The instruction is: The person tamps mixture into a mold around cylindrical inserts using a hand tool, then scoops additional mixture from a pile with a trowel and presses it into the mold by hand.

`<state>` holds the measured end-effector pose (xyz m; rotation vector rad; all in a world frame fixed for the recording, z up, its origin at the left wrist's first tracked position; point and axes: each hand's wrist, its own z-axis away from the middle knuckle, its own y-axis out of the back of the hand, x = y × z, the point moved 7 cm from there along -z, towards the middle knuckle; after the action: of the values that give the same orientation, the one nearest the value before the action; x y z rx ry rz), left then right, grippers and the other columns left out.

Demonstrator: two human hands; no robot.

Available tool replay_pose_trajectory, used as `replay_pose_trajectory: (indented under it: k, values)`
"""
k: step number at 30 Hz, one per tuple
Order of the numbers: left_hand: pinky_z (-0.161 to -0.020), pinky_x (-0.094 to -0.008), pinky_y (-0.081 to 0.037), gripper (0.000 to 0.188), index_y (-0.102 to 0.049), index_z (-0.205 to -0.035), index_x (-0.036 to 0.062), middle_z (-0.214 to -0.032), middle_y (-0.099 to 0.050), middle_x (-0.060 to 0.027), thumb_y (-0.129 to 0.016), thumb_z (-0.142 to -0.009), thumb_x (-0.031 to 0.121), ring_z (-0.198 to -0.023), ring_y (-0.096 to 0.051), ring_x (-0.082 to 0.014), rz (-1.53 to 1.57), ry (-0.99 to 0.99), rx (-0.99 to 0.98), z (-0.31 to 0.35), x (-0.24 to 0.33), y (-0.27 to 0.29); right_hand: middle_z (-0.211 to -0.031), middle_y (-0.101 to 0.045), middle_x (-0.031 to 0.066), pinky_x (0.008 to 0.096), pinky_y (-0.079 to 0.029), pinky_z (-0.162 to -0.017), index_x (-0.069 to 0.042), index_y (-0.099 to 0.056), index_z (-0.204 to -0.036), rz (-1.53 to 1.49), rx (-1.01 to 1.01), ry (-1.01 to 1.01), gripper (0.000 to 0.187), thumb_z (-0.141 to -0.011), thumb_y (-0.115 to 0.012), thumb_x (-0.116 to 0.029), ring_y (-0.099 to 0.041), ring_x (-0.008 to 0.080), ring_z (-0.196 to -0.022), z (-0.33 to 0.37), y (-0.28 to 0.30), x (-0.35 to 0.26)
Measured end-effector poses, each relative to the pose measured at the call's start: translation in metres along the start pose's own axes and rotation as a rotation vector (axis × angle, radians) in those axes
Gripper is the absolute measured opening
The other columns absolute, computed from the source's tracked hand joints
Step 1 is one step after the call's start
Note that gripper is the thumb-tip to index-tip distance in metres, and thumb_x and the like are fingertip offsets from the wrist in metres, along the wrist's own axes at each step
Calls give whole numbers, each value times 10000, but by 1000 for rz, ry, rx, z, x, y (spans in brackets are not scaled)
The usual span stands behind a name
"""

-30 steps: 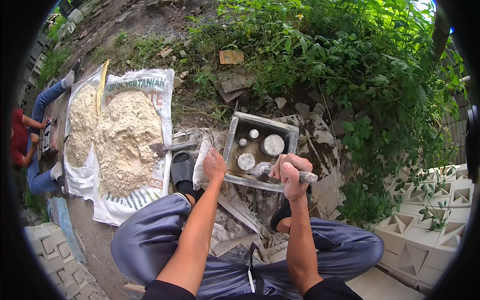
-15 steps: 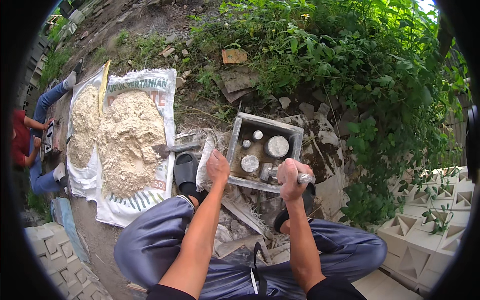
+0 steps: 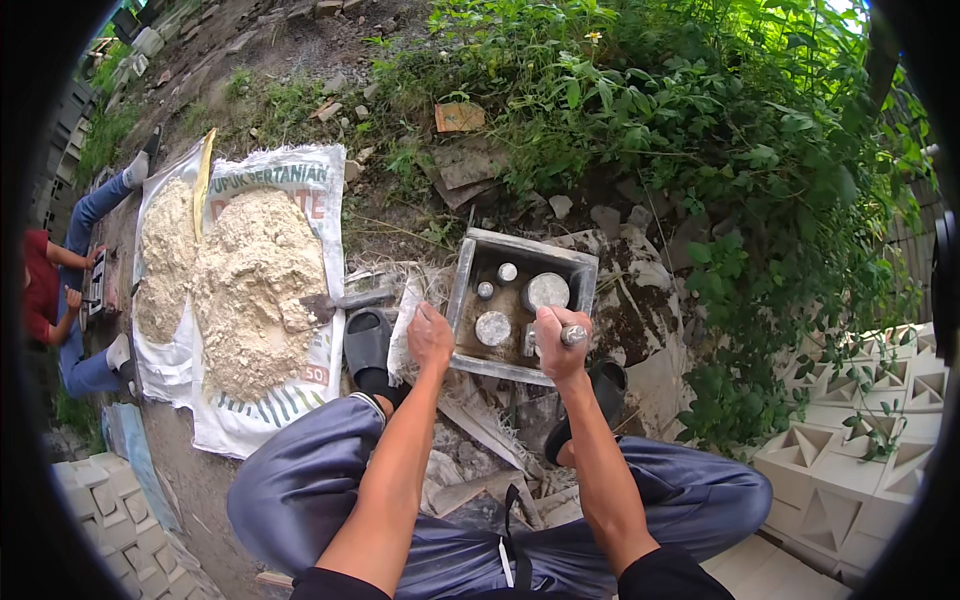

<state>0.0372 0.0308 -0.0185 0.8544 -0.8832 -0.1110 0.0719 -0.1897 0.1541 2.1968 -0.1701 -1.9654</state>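
A grey box-shaped mould (image 3: 463, 290) stands between my feet, with a large round block (image 3: 547, 291), a smaller round block (image 3: 493, 328) and two small round pegs inside. My right hand (image 3: 562, 350) is wrapped round the handle of a hammer (image 3: 574, 335) over the mould's near right part. The hammer's head hangs low inside the mould, partly hidden by my fingers. At the mould's near left corner is my left hand (image 3: 430, 336), its fingers curled closed beside a frayed whitish strip (image 3: 405, 318). What those fingers grip, if anything, is hidden.
Left of me, pale powder (image 3: 255, 280) is heaped on a white sack (image 3: 334, 190), with a trowel (image 3: 320, 308) resting in it. A co-worker (image 3: 50, 285) sits at the far left. Patterned cast blocks (image 3: 830, 480) lie at the right; leafy plants (image 3: 760, 150) grow behind.
My right hand has moved slightly left, and the hammer's handle now points more upright toward me. My left hand stays at the mould's corner. The whole view has shifted a little.
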Motion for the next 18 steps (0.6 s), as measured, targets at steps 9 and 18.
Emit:
replay_pose_trajectory:
  k: [9,18]
  values:
    - [-856,-525,-414,503,-621,-978,8,-1000,-624,-267,-265,-962,363,-964,-564,-457,-17,39,-35,-3,-5,5,-457,-279,-52,256,-182,-350,-96,-301,-530,-455,162,-107,429,-930,-452,-126,-230,54,-367,-3,13,-35]
    - [-870,-521,-419,500,-616,-1039,21,-1020,-625,-266,-264,-963,367,-984,-564,-454,-27,53,-49,-3,-11,2,-458,-333,-26,267,-246,-364,-85,-335,-539,-436,392,-112,402,-917,-463,-128,-281,72,-377,12,11,-10]
